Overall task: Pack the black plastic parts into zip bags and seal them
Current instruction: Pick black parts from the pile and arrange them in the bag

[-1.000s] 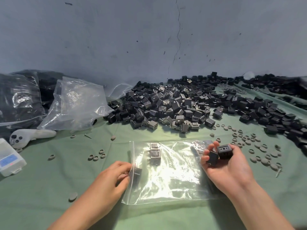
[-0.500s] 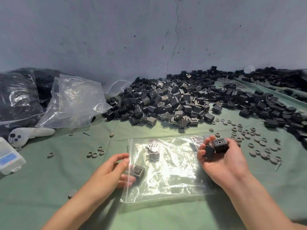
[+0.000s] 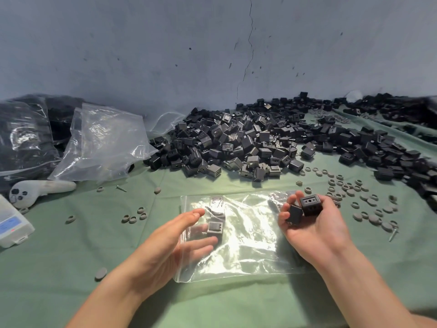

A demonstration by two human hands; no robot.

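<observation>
Right hand (image 3: 315,227) grips parts (image 3: 310,205); green cloth (image 3: 71,259), cracked wall (image 3: 165,55).

Zip bag (image 3: 248,247) flat on the green cloth (image 3: 71,268)
My left hand (image 3: 170,242) lies open at its mouth; my right hand (image 3: 316,230) holds two black parts (image 3: 310,205).

Black plastic parts (image 3: 248,143), green cloth (image 3: 71,268), grey-blue wall (image 3: 165,43).

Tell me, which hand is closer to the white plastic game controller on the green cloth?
Left. The left hand sits at the left edge of the clear plastic zip bag, to the right of the white controller. The right hand, holding two black plastic parts, is across the bag, farther right.
</observation>
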